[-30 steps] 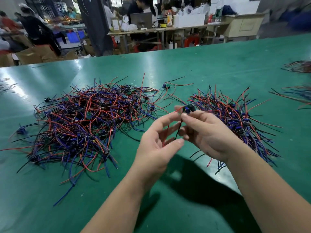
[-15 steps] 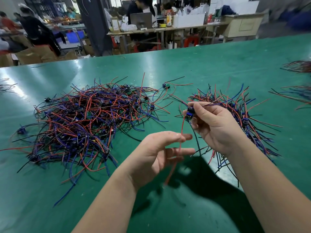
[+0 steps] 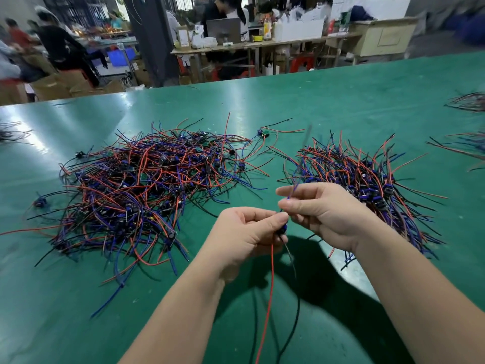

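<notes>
blue connector (image 3: 283,228) sits pinched in the fingers (image 3: 275,219) of our left hand (image 3: 245,232), above the table (image 3: 341,106). its red wire (image 3: 270,285) and black wire (image 3: 298,306) hang down. our right hand (image 3: 325,214) pinches its blue wire (image 3: 291,191) just above. big pile (image 3: 147,185) lies left, smaller pile (image 3: 367,177) right.

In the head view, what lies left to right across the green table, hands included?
Large tangled wire pile, left hand holding wired connector, right hand pinching blue wire, smaller wire pile, stray wires at right edge.
</notes>
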Tool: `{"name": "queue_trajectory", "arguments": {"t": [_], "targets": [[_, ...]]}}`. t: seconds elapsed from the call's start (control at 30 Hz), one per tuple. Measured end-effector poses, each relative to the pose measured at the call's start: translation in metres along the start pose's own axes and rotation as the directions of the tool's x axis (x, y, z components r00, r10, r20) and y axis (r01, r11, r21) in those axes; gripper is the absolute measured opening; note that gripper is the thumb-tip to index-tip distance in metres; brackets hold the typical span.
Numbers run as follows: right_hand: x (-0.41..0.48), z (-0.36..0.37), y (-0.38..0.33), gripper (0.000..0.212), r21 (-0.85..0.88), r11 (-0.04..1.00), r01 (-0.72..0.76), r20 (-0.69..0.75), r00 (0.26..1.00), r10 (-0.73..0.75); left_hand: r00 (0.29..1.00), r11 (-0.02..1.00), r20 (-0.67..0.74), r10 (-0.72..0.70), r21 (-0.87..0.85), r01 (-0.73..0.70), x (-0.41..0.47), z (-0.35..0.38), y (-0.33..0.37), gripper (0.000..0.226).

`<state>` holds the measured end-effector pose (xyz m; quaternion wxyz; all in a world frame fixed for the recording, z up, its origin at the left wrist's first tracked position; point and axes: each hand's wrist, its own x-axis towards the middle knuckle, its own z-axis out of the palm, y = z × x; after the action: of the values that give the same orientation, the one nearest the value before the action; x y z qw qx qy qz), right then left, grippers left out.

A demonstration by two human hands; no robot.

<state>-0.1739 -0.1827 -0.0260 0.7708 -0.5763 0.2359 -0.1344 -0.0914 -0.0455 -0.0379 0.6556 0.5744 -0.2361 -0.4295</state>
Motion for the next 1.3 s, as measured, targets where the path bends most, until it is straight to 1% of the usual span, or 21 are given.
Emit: {"name": "queue_trajectory", "arguments": {"t": [0.1,0.2,0.3,0.4,0.47,0.57,0.63,0.67,0.7,0.73,0.77,0.8,0.83,0.87,0.93,1.0,1.07,1.1,1.17,1.27,1.3], "targets": [[0.0,-0.001,-0.004,0.015,0.052,0.998,0.029,-0.088,0.996,-0.024,0.998,0.996,0.051,-0.047,0.074,0.043,-0.002,0.001,-0.001,0.014],[0.001,-0.008,-0.011,0.013,0.122,0.986,0.111,-0.18,0.98,-0.088,0.976,0.978,0.178,-0.124,0.188,0.09,-0.007,0.0,0.0,0.017],[0.001,-0.015,-0.016,0.01,0.184,0.967,0.179,-0.235,0.963,-0.133,0.931,0.961,0.309,-0.193,0.249,0.117,-0.013,0.001,0.002,0.023],[0.002,-0.015,-0.015,0.008,0.226,0.953,0.202,-0.256,0.956,-0.142,0.904,0.962,0.385,-0.187,0.257,0.09,-0.016,0.0,0.002,0.015],[0.003,-0.016,-0.016,0.011,0.239,0.941,0.239,-0.274,0.946,-0.171,0.9,0.98,0.411,-0.143,0.185,0.071,-0.017,0.0,0.001,0.014],[0.003,-0.023,-0.021,0.023,0.242,0.933,0.268,-0.272,0.941,-0.2,0.93,0.999,0.367,-0.001,0.039,-0.015,-0.014,0.004,0.001,0.017],[0.002,-0.025,-0.02,0.026,0.141,0.969,0.201,-0.217,0.962,-0.168,0.955,0.984,0.28,0.095,-0.171,-0.047,-0.01,0.006,0.005,0.025],[0.001,-0.024,-0.018,0.028,0.067,0.987,0.146,-0.16,0.978,-0.134,0.967,0.951,0.215,0.136,-0.3,-0.067,-0.007,0.006,0.006,0.032],[0.0,-0.022,-0.015,0.03,-0.008,0.996,0.088,-0.083,0.993,-0.089,0.974,0.906,0.146,0.173,-0.411,-0.099,-0.005,0.005,0.007,0.032],[-0.002,-0.02,-0.012,0.032,-0.082,0.996,0.036,0.005,0.999,-0.036,0.977,0.856,0.069,0.202,-0.497,-0.142,-0.004,0.004,0.009,0.023],[-0.003,-0.018,-0.01,0.033,-0.141,0.99,-0.003,0.091,0.996,0.016,0.975,0.812,-0.01,0.22,-0.552,-0.189,-0.003,0.003,0.011,0.018],[-0.005,-0.015,-0.009,0.032,-0.166,0.986,-0.028,0.16,0.986,0.055,0.971,0.786,-0.077,0.228,-0.574,-0.23,-0.002,0.002,0.011,0.021],[-0.007,-0.013,-0.009,0.031,-0.148,0.988,-0.038,0.209,0.976,0.069,0.962,0.778,-0.134,0.236,-0.567,-0.27,0.0,0.001,0.011,0.028],[-0.007,-0.011,-0.009,0.03,-0.097,0.995,-0.03,0.24,0.969,0.052,0.95,0.788,-0.188,0.248,-0.532,-0.311,0.002,0.0,0.009,0.035],[-0.005,-0.008,-0.009,0.028,0.03,0.999,0.014,0.249,0.968,-0.021,0.919,0.844,-0.253,0.303,-0.377,-0.382,0.006,0.0,0.005,0.041],[-0.002,-0.006,-0.007,0.023,0.121,0.991,0.049,0.206,0.976,-0.073,0.903,0.889,-0.227,0.364,-0.204,-0.41,0.006,0.005,0.0,0.038],[0.0,-0.006,-0.006,0.02,0.175,0.982,0.063,0.151,0.984,-0.091,0.912,0.911,-0.158,0.379,-0.111,-0.398,0.006,0.009,-0.005,0.032],[0.0,-0.006,-0.006,0.018,0.183,0.981,0.066,0.13,0.987,-0.09,0.922,0.922,-0.128,0.366,-0.086,-0.378,0.006,0.011,-0.008,0.032],[0.0,-0.005,-0.006,0.012,0.161,0.985,0.06,0.107,0.991,-0.078,0.944,0.943,-0.103,0.314,-0.084,-0.323,0.004,0.015,-0.009,0.032],[0.0,-0.006,-0.007,0.009,0.11,0.993,0.047,0.112,0.992,-0.06,0.968,0.939,-0.1,0.23,-0.24,-0.247,0.004,0.013,-0.006,0.039],[0.0,-0.006,-0.007,0.01,0.103,0.994,0.039,0.131,0.99,-0.052,0.97,0.931,-0.093,0.223,-0.275,-0.24,0.004,0.013,-0.004,0.032]]}}
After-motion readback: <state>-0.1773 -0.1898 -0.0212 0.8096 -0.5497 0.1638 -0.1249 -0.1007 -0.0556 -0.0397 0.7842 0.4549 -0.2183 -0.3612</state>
